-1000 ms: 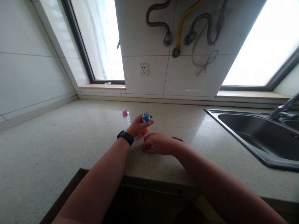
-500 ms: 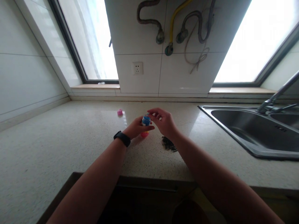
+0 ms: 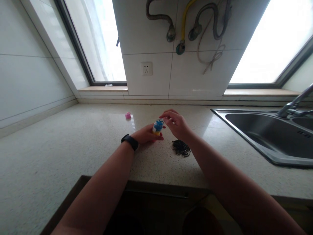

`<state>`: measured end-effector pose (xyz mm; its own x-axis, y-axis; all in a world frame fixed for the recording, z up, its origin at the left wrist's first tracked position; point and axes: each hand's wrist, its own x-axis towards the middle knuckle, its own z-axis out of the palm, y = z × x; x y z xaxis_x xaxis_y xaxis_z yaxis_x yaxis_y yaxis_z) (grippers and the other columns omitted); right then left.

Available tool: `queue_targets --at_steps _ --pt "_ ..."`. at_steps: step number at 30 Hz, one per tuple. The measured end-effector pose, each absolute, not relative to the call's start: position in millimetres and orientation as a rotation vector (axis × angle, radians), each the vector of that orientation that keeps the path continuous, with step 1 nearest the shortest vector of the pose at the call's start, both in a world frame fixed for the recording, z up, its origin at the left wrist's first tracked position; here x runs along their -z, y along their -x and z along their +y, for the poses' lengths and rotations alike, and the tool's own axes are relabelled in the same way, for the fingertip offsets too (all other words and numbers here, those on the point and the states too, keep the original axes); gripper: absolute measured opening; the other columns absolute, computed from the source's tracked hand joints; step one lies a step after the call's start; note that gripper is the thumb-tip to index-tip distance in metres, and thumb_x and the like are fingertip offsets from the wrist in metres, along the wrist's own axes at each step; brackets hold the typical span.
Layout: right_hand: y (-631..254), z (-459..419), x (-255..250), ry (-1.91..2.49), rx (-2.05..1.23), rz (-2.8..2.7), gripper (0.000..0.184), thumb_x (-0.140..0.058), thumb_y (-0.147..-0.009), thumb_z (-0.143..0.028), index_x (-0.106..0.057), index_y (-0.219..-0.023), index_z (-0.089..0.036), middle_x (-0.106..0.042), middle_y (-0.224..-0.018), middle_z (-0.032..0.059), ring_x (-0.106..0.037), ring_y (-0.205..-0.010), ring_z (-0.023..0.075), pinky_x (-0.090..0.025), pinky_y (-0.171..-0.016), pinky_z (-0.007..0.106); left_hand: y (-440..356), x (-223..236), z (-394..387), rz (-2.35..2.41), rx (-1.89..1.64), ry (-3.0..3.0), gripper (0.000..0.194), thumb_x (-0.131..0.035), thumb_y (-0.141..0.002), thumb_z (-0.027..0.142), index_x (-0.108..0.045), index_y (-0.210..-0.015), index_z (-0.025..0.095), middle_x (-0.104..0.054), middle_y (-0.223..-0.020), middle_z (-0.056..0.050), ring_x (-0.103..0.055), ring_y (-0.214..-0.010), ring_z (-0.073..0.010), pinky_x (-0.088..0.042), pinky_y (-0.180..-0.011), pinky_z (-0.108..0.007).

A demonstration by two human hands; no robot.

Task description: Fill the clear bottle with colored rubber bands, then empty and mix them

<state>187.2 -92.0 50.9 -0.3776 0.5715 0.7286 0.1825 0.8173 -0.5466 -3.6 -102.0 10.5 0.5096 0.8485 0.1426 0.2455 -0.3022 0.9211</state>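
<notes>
My left hand (image 3: 148,133), with a black band on its wrist, is wrapped round a small open bottle (image 3: 158,126). The bottle has a blue upper part and a white and yellow lower part, and its mouth faces up. Over the mouth, my right hand (image 3: 176,123) has its thumb and forefinger pinched at the rim; whatever they hold is too small to make out. Below the right hand, a pile of small black bent pieces (image 3: 181,148), perhaps clips, lies on the counter. Farther back stands a pink cap (image 3: 128,115).
The speckled pale counter (image 3: 93,143) runs up to a tiled wall. A steel sink (image 3: 259,130) with a tap (image 3: 290,106) is at the right. A wall socket (image 3: 146,69) and several pipes hang above; the counter's front edge lies under my forearms.
The bottle is now raised slightly and turned so more of its white and yellow side shows. My right fingers stay close to its mouth. The whole view has shifted a little.
</notes>
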Motion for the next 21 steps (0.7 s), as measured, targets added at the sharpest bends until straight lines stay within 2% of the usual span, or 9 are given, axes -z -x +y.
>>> queue_targets --at_steps 3,6,8,9,11,13,14,16,21 --pt "-194 -87 -51 0.562 -0.459 -1.991 0.021 -0.049 -0.086 -0.013 -0.067 -0.095 -0.02 -0.058 -0.098 0.0043 -0.055 -0.08 0.0133 -0.045 -0.065 0.026 3 -10 -102 0.913 -0.844 -1.781 0.053 -0.077 -0.073 0.035 -0.058 -0.119 0.015 -0.063 -0.089 -0.004 -0.056 -0.071 -0.0132 -0.045 -0.067 -0.028" --pt "-198 -86 -53 0.574 -0.478 -2.054 0.025 -0.048 -0.083 -0.011 -0.065 -0.098 -0.02 -0.057 -0.099 0.0045 -0.054 -0.079 0.013 -0.045 -0.065 0.026 2 -12 -105 0.919 -0.888 -1.716 0.051 -0.078 -0.072 0.038 -0.059 -0.112 0.014 -0.062 -0.085 -0.004 -0.059 -0.071 -0.0137 -0.046 -0.067 -0.028" --pt "-199 -86 -53 0.594 -0.502 -2.088 0.025 -0.049 -0.082 -0.012 -0.064 -0.1 -0.02 -0.055 -0.1 0.0048 -0.054 -0.079 0.013 -0.045 -0.065 0.026 2 -13 -106 0.9 -0.913 -1.658 0.051 -0.074 -0.074 0.047 -0.059 -0.108 0.013 -0.062 -0.08 -0.003 -0.061 -0.069 -0.0141 -0.047 -0.065 -0.027" --pt "-199 -87 -53 0.606 -0.516 -2.1 0.024 -0.05 -0.082 -0.013 -0.064 -0.1 -0.02 -0.055 -0.101 0.0049 -0.054 -0.08 0.0133 -0.045 -0.066 0.026 2 -13 -107 0.884 -0.917 -1.614 0.053 -0.068 -0.077 0.056 -0.059 -0.108 0.013 -0.062 -0.077 -0.003 -0.061 -0.066 -0.0142 -0.048 -0.062 -0.027" --pt "-200 -87 -53 0.619 -0.555 -2.122 0.021 -0.053 -0.083 -0.017 -0.065 -0.1 -0.02 -0.054 -0.1 0.0052 -0.054 -0.081 0.0139 -0.044 -0.066 0.027 2 -13 -106 0.845 -0.909 -1.51 0.067 -0.044 -0.082 0.074 -0.058 -0.108 0.013 -0.061 -0.071 -0.004 -0.061 -0.058 -0.0145 -0.047 -0.055 -0.026" --pt "-200 -88 -52 0.607 -0.606 -2.156 0.019 -0.054 -0.085 -0.022 -0.066 -0.1 -0.02 -0.052 -0.099 0.0054 -0.054 -0.082 0.0143 -0.044 -0.066 0.027 2 -12 -105 0.813 -0.895 -1.422 0.083 -0.02 -0.081 0.084 -0.056 -0.108 0.014 -0.061 -0.065 -0.004 -0.059 -0.051 -0.0149 -0.046 -0.047 -0.025" --pt "-201 -87 -52 0.593 -0.631 -2.18 0.019 -0.055 -0.086 -0.024 -0.066 -0.1 -0.02 -0.052 -0.099 0.0054 -0.053 -0.082 0.0144 -0.044 -0.068 0.028 2 -11 -104 0.804 -0.891 -1.397 0.088 -0.013 -0.079 0.085 -0.056 -0.107 0.014 -0.061 -0.063 -0.004 -0.058 -0.048 -0.0149 -0.045 -0.044 -0.025" --pt "-202 -86 -51 0.562 -0.67 -2.228 0.02 -0.055 -0.088 -0.028 -0.068 -0.101 -0.019 -0.051 -0.099 0.0054 -0.053 -0.082 0.0145 -0.044 -0.072 0.029 2 -11 -103 0.797 -0.891 -1.367 0.091 -0.007 -0.078 0.087 -0.055 -0.105 0.014 -0.061 -0.059 -0.004 -0.057 -0.044 -0.0146 -0.045 -0.041 -0.024" --pt "-207 -85 -53 0.55 -0.718 -2.349 0.021 -0.055 -0.089 -0.029 -0.069 -0.101 -0.019 -0.051 -0.097 0.0047 -0.051 -0.082 0.0148 -0.043 -0.075 0.03 -1 -12 -102 0.769 -0.879 -1.352 0.091 -0.009 -0.077 0.087 -0.055 -0.104 0.013 -0.06 -0.055 -0.004 -0.056 -0.041 -0.0144 -0.045 -0.039 -0.023"
